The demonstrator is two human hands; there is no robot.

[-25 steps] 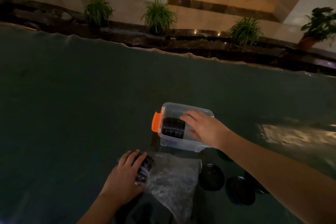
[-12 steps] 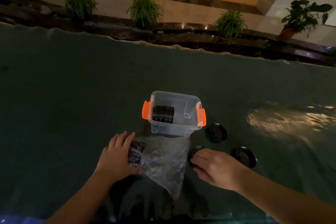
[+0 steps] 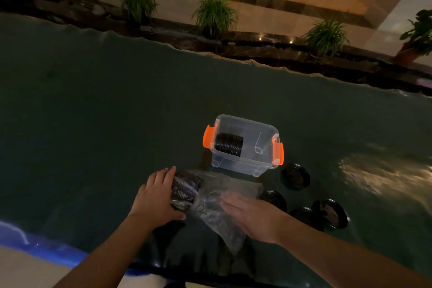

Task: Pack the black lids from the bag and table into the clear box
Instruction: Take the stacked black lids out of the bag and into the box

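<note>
While my left hand (image 3: 155, 196) clamps the lid stack (image 3: 184, 190) through the plastic bag (image 3: 219, 213), my right hand (image 3: 253, 214), flat and empty, should slip into the bag's mouth and draw lids toward the clear box (image 3: 243, 145). Four loose lids (image 3: 295, 176) wait on the table (image 3: 93, 124) just right.

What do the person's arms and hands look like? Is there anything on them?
Both arms are bare all the way up, with no sleeves in view. The left hand and the right hand wear no gloves, and no rings, watch or bracelet show. The dim light could hide small details.
</note>
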